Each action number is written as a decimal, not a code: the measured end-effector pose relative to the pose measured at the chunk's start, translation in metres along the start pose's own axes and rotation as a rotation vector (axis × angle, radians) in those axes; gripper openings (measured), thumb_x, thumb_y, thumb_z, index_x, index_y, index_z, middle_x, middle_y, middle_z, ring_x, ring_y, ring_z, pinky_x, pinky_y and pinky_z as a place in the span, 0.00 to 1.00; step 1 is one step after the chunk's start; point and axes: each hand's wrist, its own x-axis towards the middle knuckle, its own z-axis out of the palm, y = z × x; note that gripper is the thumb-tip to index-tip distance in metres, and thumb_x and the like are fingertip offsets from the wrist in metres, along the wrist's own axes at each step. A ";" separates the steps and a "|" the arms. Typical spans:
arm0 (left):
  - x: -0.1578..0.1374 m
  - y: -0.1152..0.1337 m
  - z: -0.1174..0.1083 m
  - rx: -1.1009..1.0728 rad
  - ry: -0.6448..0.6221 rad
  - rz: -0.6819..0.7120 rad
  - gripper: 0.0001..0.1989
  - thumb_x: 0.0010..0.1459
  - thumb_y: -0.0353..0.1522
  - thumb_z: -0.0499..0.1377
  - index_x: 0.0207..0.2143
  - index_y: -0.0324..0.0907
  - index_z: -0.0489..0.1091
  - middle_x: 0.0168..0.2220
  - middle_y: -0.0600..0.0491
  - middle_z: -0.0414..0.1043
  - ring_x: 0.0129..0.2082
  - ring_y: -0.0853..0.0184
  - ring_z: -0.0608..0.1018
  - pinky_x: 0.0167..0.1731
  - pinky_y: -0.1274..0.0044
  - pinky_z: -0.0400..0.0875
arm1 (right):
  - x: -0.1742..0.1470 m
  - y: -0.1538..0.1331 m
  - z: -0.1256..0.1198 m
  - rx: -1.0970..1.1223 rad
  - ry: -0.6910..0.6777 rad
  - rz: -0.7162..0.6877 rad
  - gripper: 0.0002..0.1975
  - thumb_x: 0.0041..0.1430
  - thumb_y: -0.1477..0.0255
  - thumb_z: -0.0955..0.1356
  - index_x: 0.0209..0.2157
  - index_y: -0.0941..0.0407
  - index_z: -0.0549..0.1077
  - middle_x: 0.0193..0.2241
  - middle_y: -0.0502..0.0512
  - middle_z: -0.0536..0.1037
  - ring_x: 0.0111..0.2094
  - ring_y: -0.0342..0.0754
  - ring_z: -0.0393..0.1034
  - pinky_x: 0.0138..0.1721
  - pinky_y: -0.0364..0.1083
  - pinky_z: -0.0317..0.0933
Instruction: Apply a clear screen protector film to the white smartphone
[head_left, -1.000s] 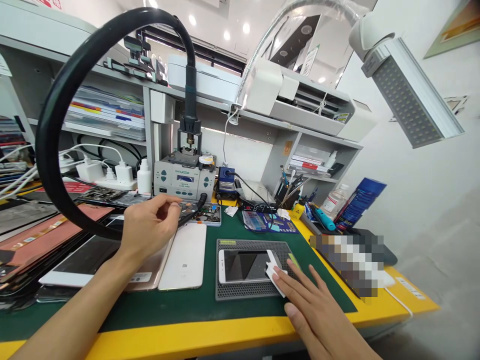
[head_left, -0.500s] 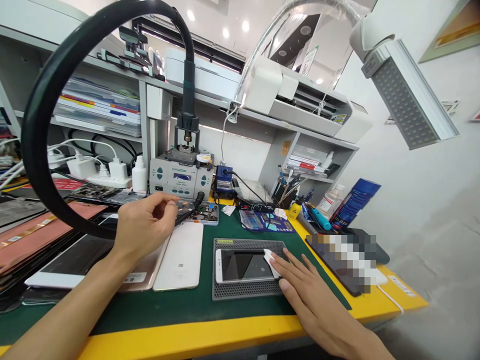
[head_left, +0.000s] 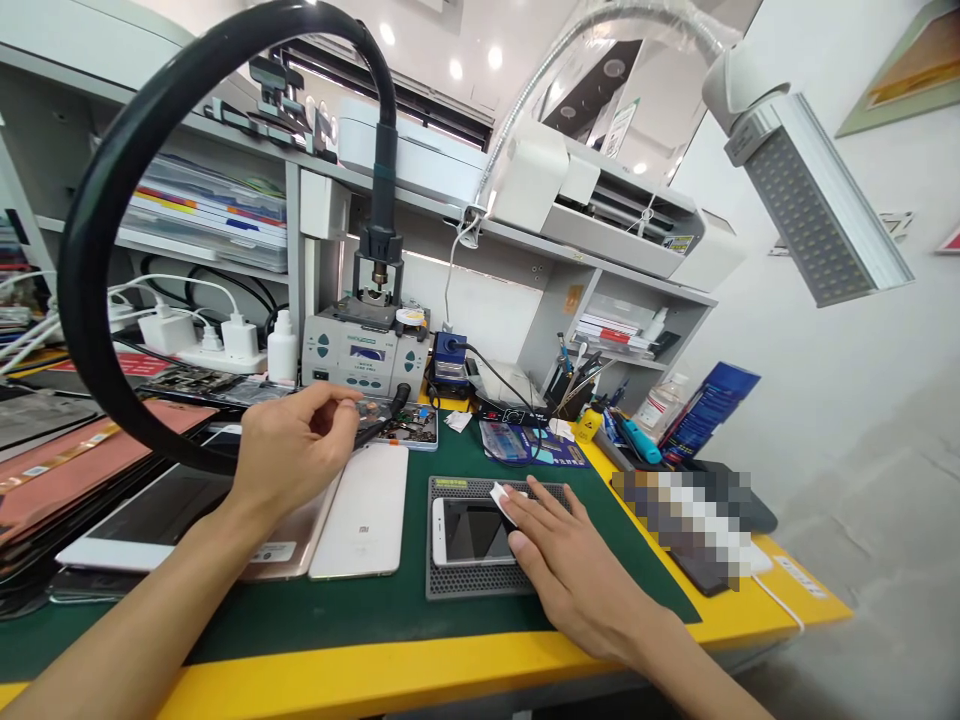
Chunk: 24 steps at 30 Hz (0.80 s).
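A white-framed smartphone (head_left: 466, 531) lies screen up on a grey perforated pad (head_left: 480, 588). My right hand (head_left: 559, 550) is over the phone's right part, fingers extended, pressing a folded white wipe (head_left: 498, 496) against the screen. The hand hides that end of the phone and most of the wipe. My left hand (head_left: 296, 445) is raised above the phones on the left, its thumb and index finger pinched together. Whatever may be between those fingertips cannot be made out. A white phone (head_left: 361, 520) lies back up, right of my left wrist.
A thick black hose (head_left: 79, 240) loops down behind my left hand from the grey soldering station (head_left: 367, 350). Several phones and parts lie at left. A yellow bottle (head_left: 589, 424) and blue can (head_left: 712, 410) stand at right. An LED lamp (head_left: 825, 200) hangs overhead.
My right hand has slid left across the screen with the wipe, covering more of the phone. The left hand keeps its pinch. The view has shifted slightly.
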 end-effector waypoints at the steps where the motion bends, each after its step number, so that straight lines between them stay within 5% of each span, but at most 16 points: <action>1: 0.000 0.000 0.000 0.000 0.000 0.000 0.13 0.58 0.30 0.56 0.33 0.36 0.81 0.16 0.59 0.70 0.15 0.74 0.69 0.22 0.81 0.60 | 0.002 -0.005 0.000 0.010 -0.001 -0.012 0.30 0.76 0.55 0.51 0.72 0.52 0.56 0.72 0.50 0.55 0.74 0.60 0.39 0.72 0.71 0.32; 14: 0.001 0.001 -0.001 -0.004 0.003 -0.032 0.14 0.58 0.31 0.55 0.32 0.37 0.81 0.16 0.58 0.71 0.15 0.73 0.70 0.20 0.81 0.62 | 0.027 -0.056 -0.002 0.128 -0.065 -0.174 0.31 0.76 0.54 0.49 0.73 0.52 0.55 0.73 0.49 0.52 0.75 0.61 0.35 0.71 0.72 0.26; 24: 0.002 0.001 -0.004 0.016 -0.024 -0.070 0.13 0.58 0.32 0.55 0.32 0.40 0.80 0.16 0.59 0.69 0.16 0.73 0.69 0.22 0.80 0.62 | 0.002 -0.064 0.010 0.158 -0.104 -0.255 0.31 0.75 0.54 0.53 0.73 0.51 0.52 0.73 0.47 0.50 0.74 0.66 0.33 0.68 0.76 0.19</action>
